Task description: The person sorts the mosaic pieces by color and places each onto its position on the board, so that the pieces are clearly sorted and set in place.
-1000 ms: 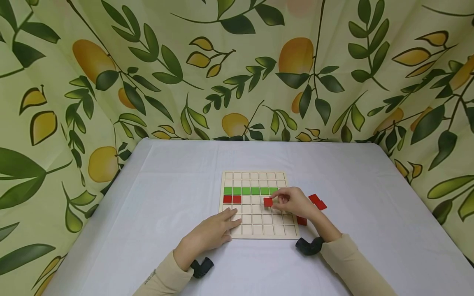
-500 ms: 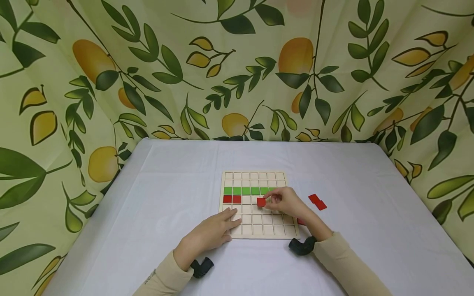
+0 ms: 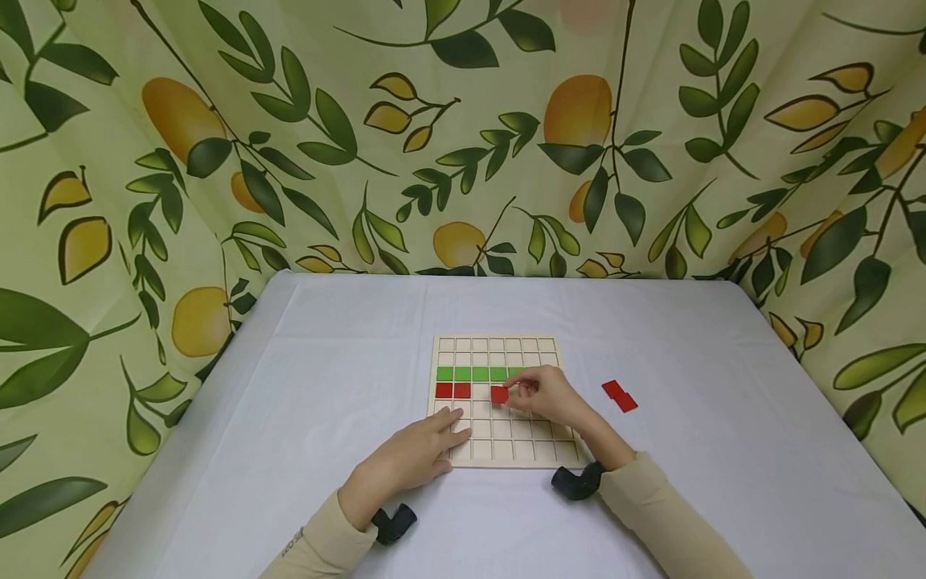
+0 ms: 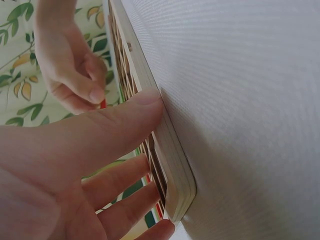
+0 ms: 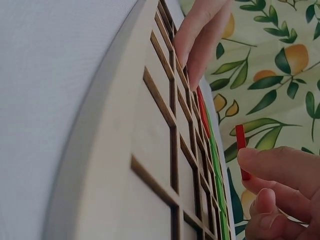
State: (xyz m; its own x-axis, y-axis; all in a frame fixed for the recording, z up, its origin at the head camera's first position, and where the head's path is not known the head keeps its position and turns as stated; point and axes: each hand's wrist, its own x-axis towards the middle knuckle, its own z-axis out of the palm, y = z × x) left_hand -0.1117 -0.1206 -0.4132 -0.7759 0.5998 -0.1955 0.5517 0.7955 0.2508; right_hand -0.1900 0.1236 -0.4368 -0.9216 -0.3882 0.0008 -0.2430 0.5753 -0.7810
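A wooden grid board (image 3: 515,452) lies on the white cloth, with a row of green square tiles (image 3: 481,374) and, below it, two red tiles (image 3: 453,391) at the row's left end. My right hand (image 3: 544,394) pinches another red tile (image 3: 499,395) between thumb and fingertips over the board; the right wrist view shows this tile (image 5: 240,145) edge-on, raised above the grid. My left hand (image 3: 414,450) rests with spread fingers on the board's lower left part. In the left wrist view its thumb (image 4: 142,107) touches the board's wooden edge.
Two loose red tiles (image 3: 620,396) lie on the cloth right of the board. A black curved piece sits at each wrist, the right one (image 3: 576,483) near the board's lower right corner. A fruit-patterned curtain (image 3: 463,161) hangs behind the white-covered table (image 3: 325,362).
My right hand has carried the red tile leftward across the board. Its forearm now covers the red tile seen earlier at the board's right edge. The left hand has stayed put.
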